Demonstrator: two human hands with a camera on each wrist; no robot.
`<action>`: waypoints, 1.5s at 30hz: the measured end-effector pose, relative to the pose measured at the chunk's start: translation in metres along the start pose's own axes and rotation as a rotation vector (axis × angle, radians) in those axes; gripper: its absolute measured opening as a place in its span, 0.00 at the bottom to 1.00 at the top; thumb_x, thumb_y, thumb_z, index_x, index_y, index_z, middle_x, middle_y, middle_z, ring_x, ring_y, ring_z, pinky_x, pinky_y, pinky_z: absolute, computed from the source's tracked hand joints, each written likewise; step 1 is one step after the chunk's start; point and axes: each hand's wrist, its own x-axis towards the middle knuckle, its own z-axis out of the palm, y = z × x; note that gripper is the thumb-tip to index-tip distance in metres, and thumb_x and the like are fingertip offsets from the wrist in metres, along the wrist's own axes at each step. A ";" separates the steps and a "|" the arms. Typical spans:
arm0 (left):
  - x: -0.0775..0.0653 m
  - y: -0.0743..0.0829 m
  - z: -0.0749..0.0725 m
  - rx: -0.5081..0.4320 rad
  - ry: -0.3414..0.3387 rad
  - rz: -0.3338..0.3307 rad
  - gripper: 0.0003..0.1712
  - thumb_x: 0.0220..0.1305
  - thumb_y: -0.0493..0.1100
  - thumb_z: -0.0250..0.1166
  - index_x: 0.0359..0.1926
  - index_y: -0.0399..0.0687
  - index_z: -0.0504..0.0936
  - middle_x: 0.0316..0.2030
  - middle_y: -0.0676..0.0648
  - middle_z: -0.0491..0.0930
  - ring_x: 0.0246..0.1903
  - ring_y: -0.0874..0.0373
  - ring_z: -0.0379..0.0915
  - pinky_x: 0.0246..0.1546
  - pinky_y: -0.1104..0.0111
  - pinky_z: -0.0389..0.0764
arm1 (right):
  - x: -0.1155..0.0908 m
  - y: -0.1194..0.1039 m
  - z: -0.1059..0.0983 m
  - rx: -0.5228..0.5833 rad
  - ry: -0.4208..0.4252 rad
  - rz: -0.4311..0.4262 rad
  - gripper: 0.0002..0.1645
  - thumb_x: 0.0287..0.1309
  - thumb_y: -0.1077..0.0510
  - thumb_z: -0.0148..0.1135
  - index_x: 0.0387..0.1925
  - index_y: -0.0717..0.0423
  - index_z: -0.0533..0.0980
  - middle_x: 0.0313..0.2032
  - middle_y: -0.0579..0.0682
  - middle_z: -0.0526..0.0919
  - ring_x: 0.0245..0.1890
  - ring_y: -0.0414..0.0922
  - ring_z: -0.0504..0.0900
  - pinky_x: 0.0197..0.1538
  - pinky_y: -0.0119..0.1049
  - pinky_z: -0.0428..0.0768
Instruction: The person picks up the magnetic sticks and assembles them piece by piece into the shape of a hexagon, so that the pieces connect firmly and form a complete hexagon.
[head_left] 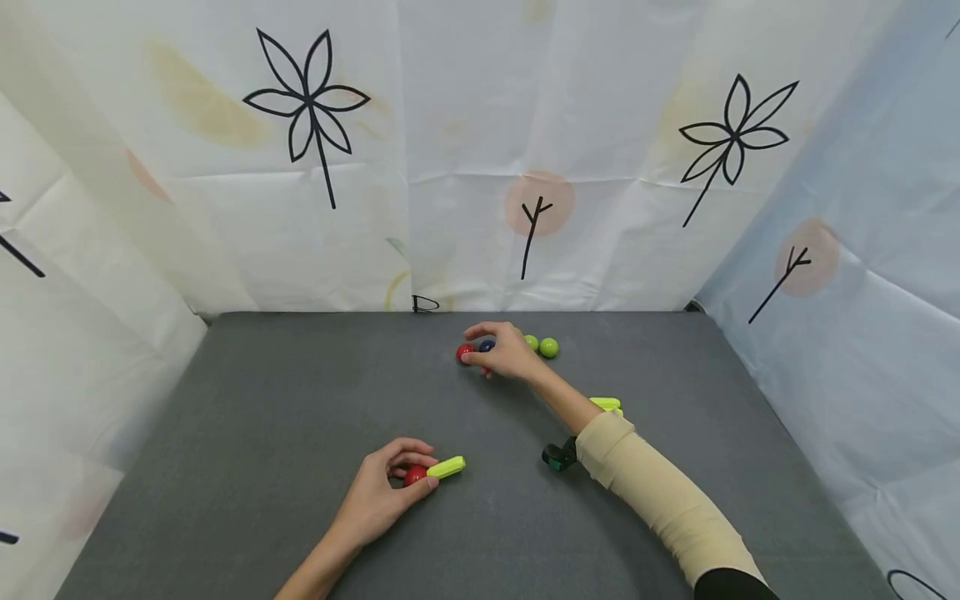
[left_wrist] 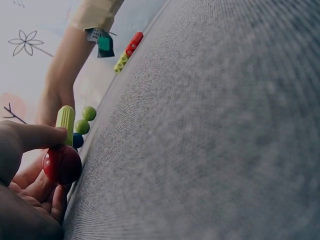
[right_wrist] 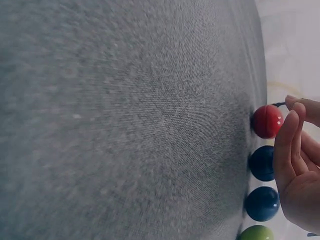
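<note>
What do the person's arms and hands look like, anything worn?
Left hand and right hand: no gloves visible. Right forearm: wrinkled beige sleeve or wrap, black material at its upper end, small black-and-green device at its wrist end. Left forearm: bare in the head view.

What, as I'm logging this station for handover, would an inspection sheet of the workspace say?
Surface: grey tabletop.
Job's things: front red ball and yellow stick together; far red ball, blue balls and green balls in a row; loose yellow sticks and red sticks to the right.
Clutter: dark device at right sleeve's cuff.
Hands: left hand holds front red ball and yellow stick; right hand at far red ball, grip unclear.
Cables: nothing seen.
Surroundings: patterned fabric behind and on both sides.
</note>
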 end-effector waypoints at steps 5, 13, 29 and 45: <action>0.000 0.000 0.000 0.008 -0.007 0.003 0.22 0.60 0.41 0.83 0.54 0.50 0.86 0.44 0.53 0.93 0.46 0.64 0.86 0.48 0.72 0.81 | 0.006 0.003 0.002 -0.004 -0.018 0.032 0.27 0.69 0.58 0.75 0.66 0.61 0.80 0.57 0.61 0.89 0.19 0.35 0.80 0.29 0.31 0.83; 0.000 0.002 0.000 0.021 0.000 -0.012 0.22 0.60 0.42 0.83 0.53 0.51 0.87 0.44 0.54 0.93 0.47 0.63 0.85 0.48 0.72 0.80 | 0.013 0.010 0.005 0.012 -0.016 0.039 0.25 0.67 0.59 0.77 0.63 0.58 0.83 0.53 0.60 0.90 0.18 0.35 0.81 0.27 0.33 0.86; 0.000 0.002 0.001 0.008 0.008 -0.013 0.22 0.59 0.42 0.84 0.53 0.52 0.87 0.43 0.54 0.93 0.46 0.63 0.85 0.47 0.72 0.79 | -0.026 -0.016 -0.010 0.125 -0.074 -0.037 0.26 0.68 0.57 0.76 0.64 0.59 0.82 0.55 0.63 0.89 0.24 0.41 0.88 0.32 0.47 0.89; 0.000 0.003 0.002 0.023 0.024 -0.021 0.22 0.59 0.42 0.84 0.53 0.52 0.87 0.43 0.55 0.93 0.45 0.64 0.85 0.46 0.71 0.79 | -0.102 -0.015 -0.003 0.145 -0.260 -0.089 0.20 0.66 0.58 0.77 0.57 0.57 0.85 0.50 0.63 0.91 0.39 0.64 0.92 0.40 0.31 0.85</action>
